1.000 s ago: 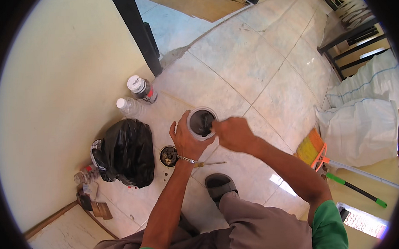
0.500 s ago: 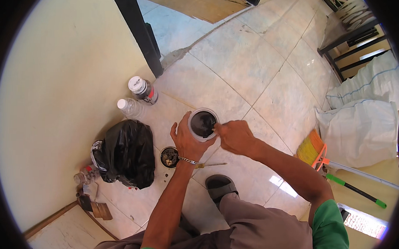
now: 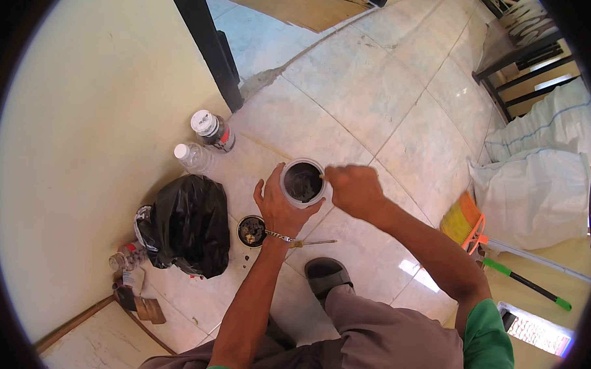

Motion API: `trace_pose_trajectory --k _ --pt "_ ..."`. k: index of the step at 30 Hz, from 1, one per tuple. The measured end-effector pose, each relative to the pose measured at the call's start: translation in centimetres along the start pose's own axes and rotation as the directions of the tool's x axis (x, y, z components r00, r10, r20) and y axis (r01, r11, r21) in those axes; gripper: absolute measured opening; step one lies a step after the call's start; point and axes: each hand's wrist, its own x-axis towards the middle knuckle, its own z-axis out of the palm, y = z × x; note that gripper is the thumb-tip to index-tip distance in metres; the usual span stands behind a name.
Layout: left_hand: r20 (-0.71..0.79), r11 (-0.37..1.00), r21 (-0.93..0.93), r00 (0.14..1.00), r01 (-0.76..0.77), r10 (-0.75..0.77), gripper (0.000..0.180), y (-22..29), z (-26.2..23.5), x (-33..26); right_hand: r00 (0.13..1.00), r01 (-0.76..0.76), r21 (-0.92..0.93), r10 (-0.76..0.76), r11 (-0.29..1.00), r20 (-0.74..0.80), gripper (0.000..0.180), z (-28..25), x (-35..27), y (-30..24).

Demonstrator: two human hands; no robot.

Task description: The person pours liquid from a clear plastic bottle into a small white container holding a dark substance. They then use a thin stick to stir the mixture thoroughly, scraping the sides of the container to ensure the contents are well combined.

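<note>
A clear plastic tub (image 3: 302, 205) holds dark grey-black liquid with a swirled surface. My left hand (image 3: 287, 207) is wrapped round its side, thumb and fingers apart on either side. At the tub's right rim my right hand (image 3: 357, 191) is closed in a fist. A short bit of a thin pale stick (image 3: 322, 177) shows between the fist and the liquid; the rest is hidden by my fingers. Beside my left wrist an open can (image 3: 251, 231) with dark, crusted contents stands on the floor. Near it lies a thin screwdriver-like tool (image 3: 318, 242), its handle end partly behind my wrist.
Along the left wall stand a white-capped bottle with dark contents (image 3: 214, 131), a clear bottle (image 3: 193, 157) and a black plastic bag (image 3: 191, 226). A used paintbrush (image 3: 149, 309) lies lower left. At right are a broom (image 3: 461, 219) and white sacks (image 3: 532, 196).
My right fist has moved slightly right and up, away from the tub's middle. The liquid's surface looks smoother. My left hand keeps its hold on the tub.
</note>
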Motion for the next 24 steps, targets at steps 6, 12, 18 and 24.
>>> trace_pose_trajectory --k 6,12,18,24 --pt "0.051 1.0 0.028 0.999 0.012 -0.014 0.117 0.2 -0.4 0.0 0.997 -0.073 -0.077 0.073 0.994 0.001 0.016 -0.9 0.3 -0.2" --pt "0.047 1.0 0.021 0.999 0.022 -0.023 0.117 0.2 -0.3 0.0 0.999 -0.039 -0.052 0.039 0.998 -0.001 0.013 0.2 0.0 0.0" --pt "0.033 1.0 0.005 0.999 0.013 -0.013 0.116 0.2 -0.3 0.1 0.997 -0.065 0.018 0.064 0.998 0.033 0.008 -1.1 -0.1 -0.9" --pt "0.043 1.0 -0.004 0.999 0.014 -0.014 0.116 0.3 -0.2 0.4 0.991 -0.047 -0.023 0.05 0.999 0.127 0.012 0.1 -0.6 -0.3"
